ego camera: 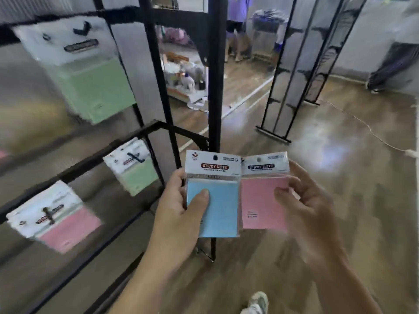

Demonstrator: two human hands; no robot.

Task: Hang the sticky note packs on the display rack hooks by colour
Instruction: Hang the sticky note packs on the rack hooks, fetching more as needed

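Blue sticky note pack [222,211] is in your left hand [176,211]: thumb flat on the face, fingers curled behind, a firm grip. Pink sticky note pack [258,200] is just beside it, headers touching or slightly overlapped. Your right hand [310,200] pinches it, thumb on the front, fingertips round the right edge. Both are upright, header cards up, hang holes clear of your fingers. My read: that keeps either one ready to go straight onto a hook, and holding them side by side is a colour check.

Display rack [214,87] is on your left. On the lower bar, a pink stack [68,227] hangs toward the left end and a green stack [136,175] nearer the corner post. The higher bar carries another green stack [95,87]. So pink likely goes lower left. No blue hook is in view, so I cannot tell where blue goes.

Hard to read:
- The rack side is motion-blurred, so hook tips and pack counts are unclear.
- The frame's left edge cuts the rack off.
- The backs of both held packs are hidden.

Further off, a second black frame [294,75] stands on the wooden floor [351,155]. Behind it is a person [238,30], cut off at the top edge.
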